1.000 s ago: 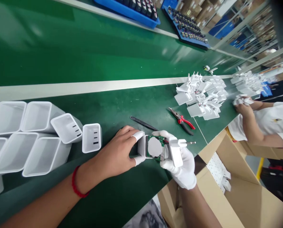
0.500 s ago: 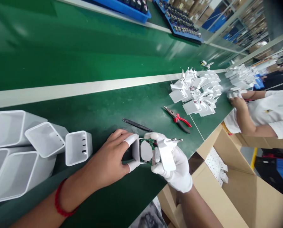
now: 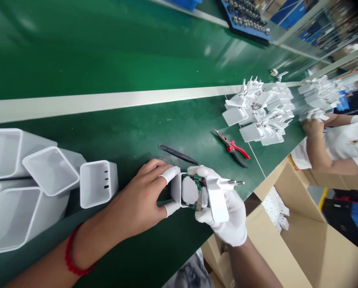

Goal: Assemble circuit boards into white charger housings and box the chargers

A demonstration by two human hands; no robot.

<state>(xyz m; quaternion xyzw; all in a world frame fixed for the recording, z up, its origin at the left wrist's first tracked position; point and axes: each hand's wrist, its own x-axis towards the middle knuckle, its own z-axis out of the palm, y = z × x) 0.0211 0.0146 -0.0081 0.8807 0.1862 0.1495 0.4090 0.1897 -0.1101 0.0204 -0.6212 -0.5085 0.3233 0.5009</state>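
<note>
My left hand (image 3: 139, 200), bare with white finger cots on thumb and forefinger, pinches a small white charger housing (image 3: 176, 189) lying on the green mat. My right hand (image 3: 230, 216), in a white glove, grips the white plug cover (image 3: 217, 197) with two metal pins pointing right. A green circuit board with a grey pad (image 3: 191, 191) sits between housing and cover, partly inside the housing. Both hands are closed round the assembly near the table's front edge.
Several empty white housings (image 3: 97, 183) stand at the left. Black tweezers (image 3: 179, 154) and red-handled pliers (image 3: 233, 148) lie just beyond my hands. A pile of white plug parts (image 3: 258, 116) lies at the right, where another person's hand (image 3: 312, 127) works. Cardboard boxes (image 3: 290, 240) stand below the table edge.
My hands and the assembly have barely moved on the mat. The green board now shows a little less between housing and cover. The view has shifted slightly.
</note>
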